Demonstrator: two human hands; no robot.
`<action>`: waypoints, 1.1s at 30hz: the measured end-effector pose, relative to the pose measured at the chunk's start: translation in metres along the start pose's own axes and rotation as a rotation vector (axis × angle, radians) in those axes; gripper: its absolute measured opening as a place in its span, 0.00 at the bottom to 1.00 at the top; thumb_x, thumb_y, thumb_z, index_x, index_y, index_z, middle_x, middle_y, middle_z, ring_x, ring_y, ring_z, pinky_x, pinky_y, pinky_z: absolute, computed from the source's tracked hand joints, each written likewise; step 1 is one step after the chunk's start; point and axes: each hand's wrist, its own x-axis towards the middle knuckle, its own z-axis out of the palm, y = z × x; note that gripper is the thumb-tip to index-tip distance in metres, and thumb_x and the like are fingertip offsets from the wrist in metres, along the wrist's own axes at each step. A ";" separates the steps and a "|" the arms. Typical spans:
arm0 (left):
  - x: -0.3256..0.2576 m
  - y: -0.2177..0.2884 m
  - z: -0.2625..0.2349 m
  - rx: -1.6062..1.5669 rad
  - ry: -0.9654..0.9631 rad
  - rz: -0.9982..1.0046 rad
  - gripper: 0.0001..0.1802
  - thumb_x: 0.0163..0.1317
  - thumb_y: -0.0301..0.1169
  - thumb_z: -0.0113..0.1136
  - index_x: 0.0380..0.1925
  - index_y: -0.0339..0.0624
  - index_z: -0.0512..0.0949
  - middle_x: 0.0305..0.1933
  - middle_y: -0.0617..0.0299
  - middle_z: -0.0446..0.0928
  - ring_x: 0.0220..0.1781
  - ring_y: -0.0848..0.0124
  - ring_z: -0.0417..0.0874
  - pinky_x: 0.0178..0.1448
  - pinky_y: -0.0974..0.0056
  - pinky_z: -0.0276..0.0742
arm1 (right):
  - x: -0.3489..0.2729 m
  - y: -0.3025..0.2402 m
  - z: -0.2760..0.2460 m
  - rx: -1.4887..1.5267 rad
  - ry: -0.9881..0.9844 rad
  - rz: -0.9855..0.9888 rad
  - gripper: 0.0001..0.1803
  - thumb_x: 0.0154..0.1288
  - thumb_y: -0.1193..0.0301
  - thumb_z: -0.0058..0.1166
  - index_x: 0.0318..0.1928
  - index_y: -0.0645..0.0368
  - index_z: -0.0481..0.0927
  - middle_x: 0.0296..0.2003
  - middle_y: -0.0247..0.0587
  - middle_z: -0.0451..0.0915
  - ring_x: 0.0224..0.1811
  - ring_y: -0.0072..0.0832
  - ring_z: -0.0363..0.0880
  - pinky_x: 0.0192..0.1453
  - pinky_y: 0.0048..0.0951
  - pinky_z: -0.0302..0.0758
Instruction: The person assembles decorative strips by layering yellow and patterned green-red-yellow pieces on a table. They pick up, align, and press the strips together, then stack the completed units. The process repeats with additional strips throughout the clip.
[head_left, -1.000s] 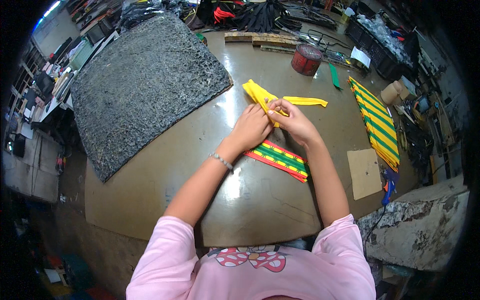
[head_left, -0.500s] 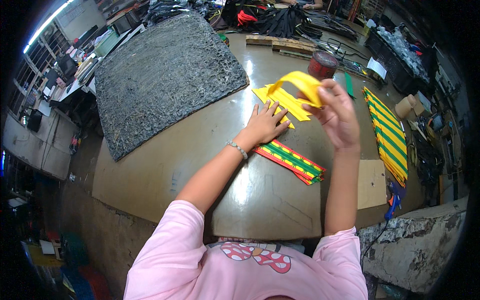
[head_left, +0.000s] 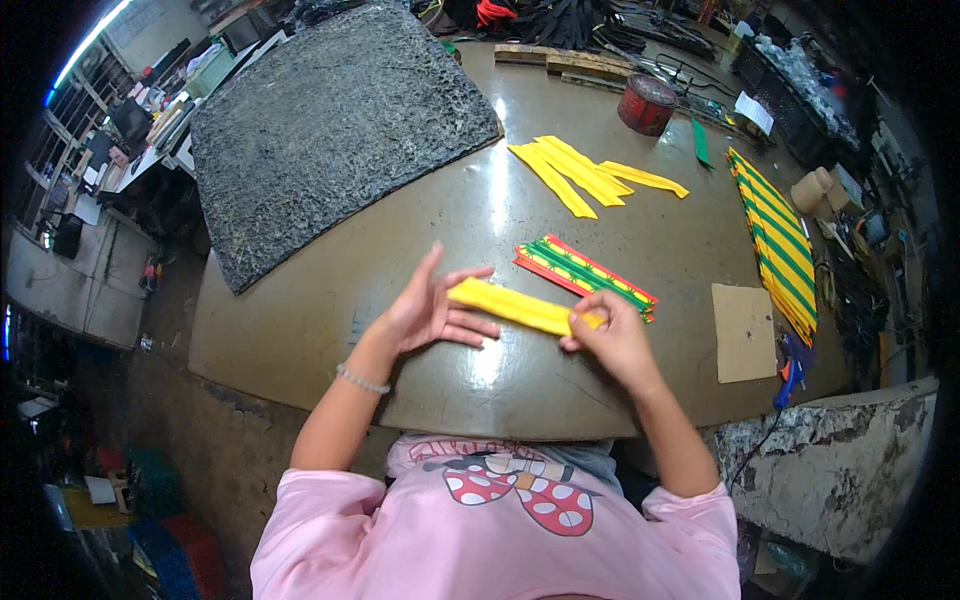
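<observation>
A flat yellow strip (head_left: 515, 307) stretches between my hands, above the near part of the table. My right hand (head_left: 612, 335) pinches its right end between thumb and fingers. At the strip's left end, my left hand (head_left: 430, 312) is open with its fingers spread, and I cannot tell whether it touches the strip. Just beyond lies a stack of red, yellow and green patterned strips (head_left: 585, 275). Farther off, several loose yellow strips (head_left: 575, 172) are fanned out on the table.
A rough dark slab (head_left: 330, 130) covers the table's (head_left: 290, 345) far left. A red can (head_left: 647, 105) stands at the back, beside a green strip (head_left: 700, 143). On the right are yellow-green striped pieces (head_left: 775, 250), a tan card (head_left: 744, 333) and a blue glue gun (head_left: 792, 375).
My right hand has brought a yellow strip, formerly bent in an arch, down toward me and straightened it. My left hand has lifted off the yellow strips and moved nearer.
</observation>
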 end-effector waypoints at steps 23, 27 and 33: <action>0.080 -0.014 -0.009 1.241 0.368 0.947 0.17 0.57 0.33 0.59 0.47 0.46 0.84 0.51 0.51 0.78 0.59 0.51 0.75 0.66 0.48 0.68 | 0.101 -0.033 -0.013 -1.238 -0.151 -0.715 0.10 0.63 0.81 0.54 0.45 0.65 0.77 0.49 0.52 0.75 0.56 0.51 0.72 0.61 0.43 0.70; 0.093 -0.002 -0.002 1.267 0.302 1.003 0.17 0.57 0.24 0.55 0.46 0.41 0.84 0.49 0.49 0.80 0.55 0.52 0.79 0.63 0.50 0.73 | 0.083 -0.033 -0.006 -1.092 -0.116 -0.792 0.10 0.58 0.84 0.57 0.40 0.65 0.74 0.43 0.50 0.74 0.53 0.49 0.72 0.59 0.43 0.70; 0.096 -0.010 0.008 0.960 0.046 0.942 0.20 0.55 0.19 0.48 0.46 0.37 0.83 0.42 0.49 0.85 0.47 0.55 0.85 0.56 0.55 0.78 | 0.066 -0.028 0.002 -0.774 -0.079 -0.739 0.07 0.58 0.84 0.56 0.36 0.64 0.74 0.39 0.46 0.78 0.44 0.40 0.76 0.52 0.36 0.72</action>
